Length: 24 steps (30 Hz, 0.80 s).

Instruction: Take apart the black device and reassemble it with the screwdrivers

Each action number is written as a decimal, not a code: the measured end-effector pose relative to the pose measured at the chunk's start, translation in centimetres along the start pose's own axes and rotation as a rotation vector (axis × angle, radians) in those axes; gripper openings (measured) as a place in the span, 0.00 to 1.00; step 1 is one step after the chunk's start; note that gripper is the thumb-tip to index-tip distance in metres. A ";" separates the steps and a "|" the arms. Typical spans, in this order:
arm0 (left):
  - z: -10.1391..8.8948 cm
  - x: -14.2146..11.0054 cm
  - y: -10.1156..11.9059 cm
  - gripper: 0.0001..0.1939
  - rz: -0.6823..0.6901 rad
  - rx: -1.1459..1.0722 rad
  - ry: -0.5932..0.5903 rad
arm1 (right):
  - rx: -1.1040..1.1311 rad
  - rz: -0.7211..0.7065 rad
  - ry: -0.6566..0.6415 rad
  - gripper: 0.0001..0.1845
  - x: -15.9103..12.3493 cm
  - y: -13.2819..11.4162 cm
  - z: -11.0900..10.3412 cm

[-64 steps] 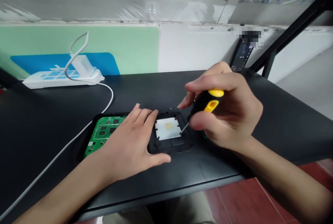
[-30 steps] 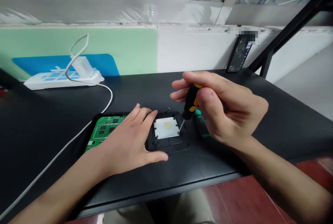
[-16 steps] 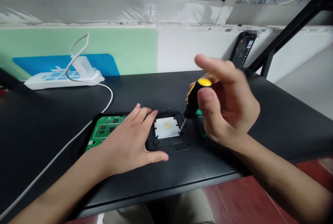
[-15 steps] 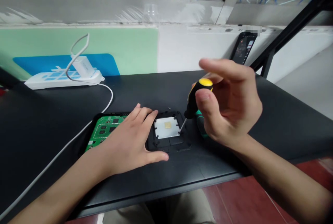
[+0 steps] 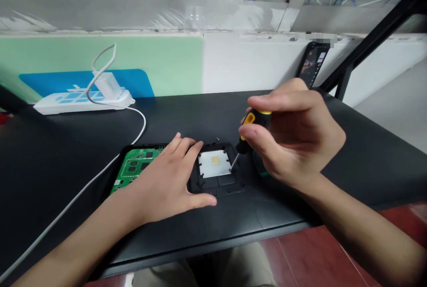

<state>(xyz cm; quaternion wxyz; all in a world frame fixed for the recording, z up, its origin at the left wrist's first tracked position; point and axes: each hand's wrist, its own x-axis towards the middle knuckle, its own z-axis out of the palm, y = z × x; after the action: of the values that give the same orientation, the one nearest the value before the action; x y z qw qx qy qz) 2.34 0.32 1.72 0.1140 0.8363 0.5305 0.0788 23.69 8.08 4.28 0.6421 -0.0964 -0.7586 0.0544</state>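
Note:
My right hand grips a black and yellow screwdriver between thumb and fingers. Its thin shaft leans, and the tip touches the lower right corner of a silver metal plate. That plate sits in the right part of a black plastic casing. My left hand lies across the casing's middle with fingers outstretched and thumb toward the front. Left of it a green circuit board shows, partly covered by my hand and forearm. A small tan pad is on the plate.
A tiny screw lies just behind the casing. A dark green object is mostly hidden under my right hand. At the back left stands a white power strip with a plugged-in charger and cable. A phone leans on the wall.
The fingers of my right hand have closed from a looser hold onto the screwdriver's handle, which has turned. The tip stays at the same corner. My left hand has not moved.

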 end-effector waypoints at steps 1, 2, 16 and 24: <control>0.0 0.0 0.0 0.55 0.002 0.002 -0.004 | -0.018 -0.027 0.010 0.21 0.0 0.3 0.0; 0.0 0.0 0.0 0.55 0.001 0.004 -0.009 | -0.016 -0.041 0.018 0.21 0.0 0.5 0.0; -0.2 0.0 0.1 0.55 0.007 0.010 -0.006 | 0.004 0.000 0.030 0.16 -0.1 0.4 0.3; -0.1 0.1 0.1 0.56 -0.002 -0.006 -0.003 | 0.043 0.091 -0.082 0.23 -0.7 -0.8 0.0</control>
<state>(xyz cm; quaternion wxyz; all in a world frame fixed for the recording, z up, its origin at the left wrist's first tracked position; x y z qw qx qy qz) 2.38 0.36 1.81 0.1174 0.8356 0.5307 0.0791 23.74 7.19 3.80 0.6094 -0.1147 -0.7776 0.1039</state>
